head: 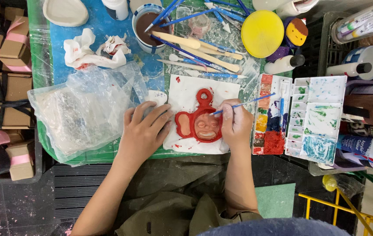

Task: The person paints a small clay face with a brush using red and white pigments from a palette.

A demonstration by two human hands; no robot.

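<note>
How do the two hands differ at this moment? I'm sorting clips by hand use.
The right hand is curled around a thin blue paintbrush whose tip touches the red clay face; the left hand lies flat, fingers spread, holding nothing. The left hand presses the white sheet beside the clay. Both are bare.

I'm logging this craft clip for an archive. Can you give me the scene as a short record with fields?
Setting: worktable with green mat, seen from above
Left hand: flat on the white sheet, beside the figure
Right hand: holds a blue paintbrush, tip on the figure
Figure: red clay monkey face on the sheet
Right of it: open paint palette
Left of it: clear plastic bag
Behind: cup of brown water, yellow lid
</note>
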